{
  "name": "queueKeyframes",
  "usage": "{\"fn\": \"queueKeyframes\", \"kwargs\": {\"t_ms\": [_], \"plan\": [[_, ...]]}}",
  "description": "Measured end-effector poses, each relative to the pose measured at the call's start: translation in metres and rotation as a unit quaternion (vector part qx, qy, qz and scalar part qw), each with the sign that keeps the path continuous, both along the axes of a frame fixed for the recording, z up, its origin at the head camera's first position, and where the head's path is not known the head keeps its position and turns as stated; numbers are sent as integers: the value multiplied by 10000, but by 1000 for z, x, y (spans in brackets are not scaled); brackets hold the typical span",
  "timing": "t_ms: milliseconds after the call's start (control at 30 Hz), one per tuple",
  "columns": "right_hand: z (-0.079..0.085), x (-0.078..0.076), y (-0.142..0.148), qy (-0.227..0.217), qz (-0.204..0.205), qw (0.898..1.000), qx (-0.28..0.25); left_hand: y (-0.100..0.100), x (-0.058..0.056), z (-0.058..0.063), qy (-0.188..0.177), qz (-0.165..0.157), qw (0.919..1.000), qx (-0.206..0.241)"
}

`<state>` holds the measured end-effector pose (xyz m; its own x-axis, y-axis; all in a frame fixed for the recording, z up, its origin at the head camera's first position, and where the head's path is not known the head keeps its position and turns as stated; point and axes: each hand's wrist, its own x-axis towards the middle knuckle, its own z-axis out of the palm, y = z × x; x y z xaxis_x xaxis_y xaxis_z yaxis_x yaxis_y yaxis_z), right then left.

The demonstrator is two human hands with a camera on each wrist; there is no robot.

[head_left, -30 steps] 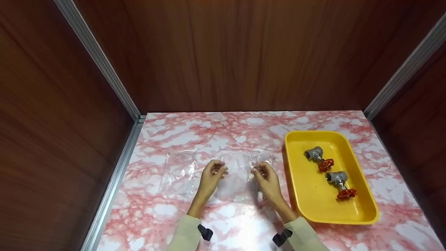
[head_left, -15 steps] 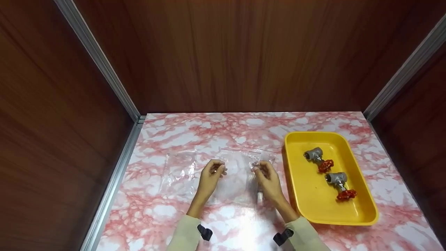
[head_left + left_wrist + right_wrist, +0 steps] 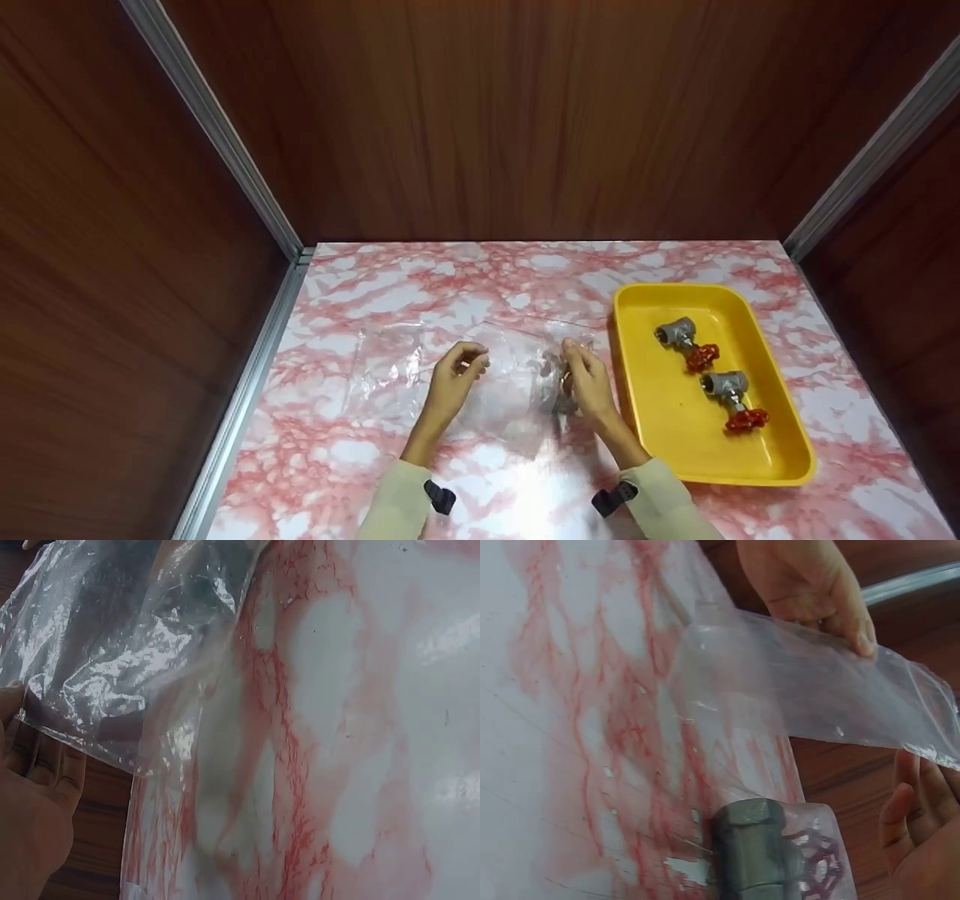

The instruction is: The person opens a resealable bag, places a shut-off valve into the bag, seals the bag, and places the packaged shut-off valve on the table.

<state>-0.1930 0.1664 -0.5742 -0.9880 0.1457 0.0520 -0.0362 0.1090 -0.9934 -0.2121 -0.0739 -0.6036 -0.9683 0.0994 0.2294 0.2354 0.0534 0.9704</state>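
Observation:
A clear plastic bag point(image 3: 506, 375) stretches between my two hands, raised over the table. My left hand point(image 3: 453, 375) pinches its left edge; in the right wrist view that hand point(image 3: 810, 585) has its thumb laid on the film. My right hand point(image 3: 589, 382) is at the bag's other side, and in the right wrist view its fingertips point(image 3: 909, 763) reach the bag's edge while the thumb stands apart from it. Under clear film below lies a grey valve point(image 3: 750, 847) with a red handwheel point(image 3: 821, 866); in the head view my right hand mostly hides it.
Another clear bag point(image 3: 386, 367) lies flat to the left. On the right stands a yellow tray point(image 3: 660, 442) holding two grey valves, a far one point(image 3: 679, 330) and a near one point(image 3: 726, 384), with red handwheels. Dark wood panels point(image 3: 480, 120) enclose the marbled table point(image 3: 360, 277).
My right hand has shifted slightly right, its thumb now stretched forward out of the earlier pinch. The bag's right part has tilted. My left hand has hardly moved.

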Motion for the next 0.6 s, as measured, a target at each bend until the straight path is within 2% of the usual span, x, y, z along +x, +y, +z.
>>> {"fn": "queueKeyframes", "kwargs": {"t_ms": [133, 400, 600], "plan": [[3, 0, 2, 108, 194, 9997, 61, 1, -1, 2, 98, 28, 9999, -110], [-1, 0, 2, 538, 775, 9955, -109, 0, -2, 4, 45, 108, 9997, -235], [-2, 1, -2, 398, 977, 9944, -27, 3, -3, 5, 113, 69, 9992, -384]]}}
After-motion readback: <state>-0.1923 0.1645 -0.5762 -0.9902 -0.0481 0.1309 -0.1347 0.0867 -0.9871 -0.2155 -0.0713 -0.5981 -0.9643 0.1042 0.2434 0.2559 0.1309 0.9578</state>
